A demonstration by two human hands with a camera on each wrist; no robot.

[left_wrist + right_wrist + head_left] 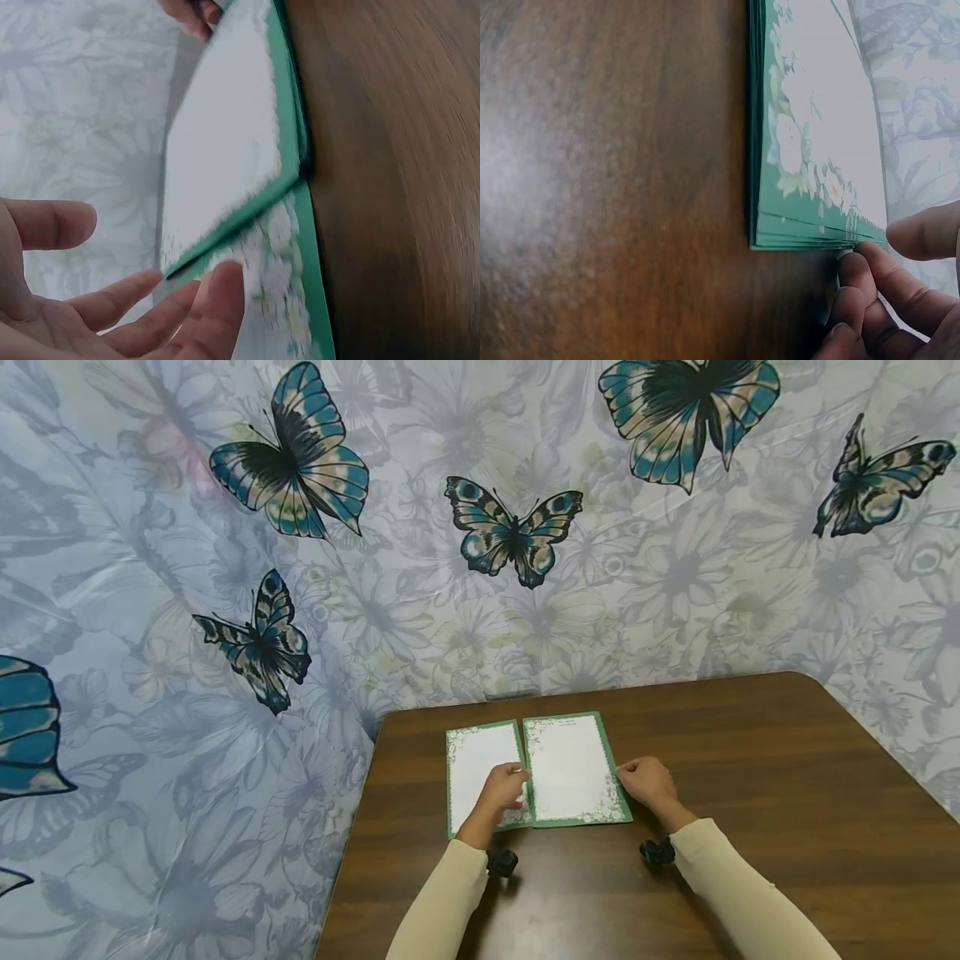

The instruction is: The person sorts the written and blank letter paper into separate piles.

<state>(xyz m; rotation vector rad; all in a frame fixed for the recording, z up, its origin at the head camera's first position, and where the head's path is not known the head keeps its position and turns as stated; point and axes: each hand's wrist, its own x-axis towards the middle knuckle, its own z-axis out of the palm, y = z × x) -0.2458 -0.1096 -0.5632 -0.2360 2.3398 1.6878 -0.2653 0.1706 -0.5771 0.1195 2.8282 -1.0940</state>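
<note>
Green-bordered stack (pixel 572 767) sits on surface (pixel 750 760) at 3 o'clock of matching sheet (pixel 478 756), likely light, bendy, crease-prone; best held by 3-o'clock edge, which right grip (pixel 647 779) pinches, left grip (pixel 502 789) spread, empty.

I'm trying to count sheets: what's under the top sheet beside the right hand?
Under the top sheet, several green edges show in the right wrist view. Their faces are covered, so any printing and the exact number can't be told.
</note>
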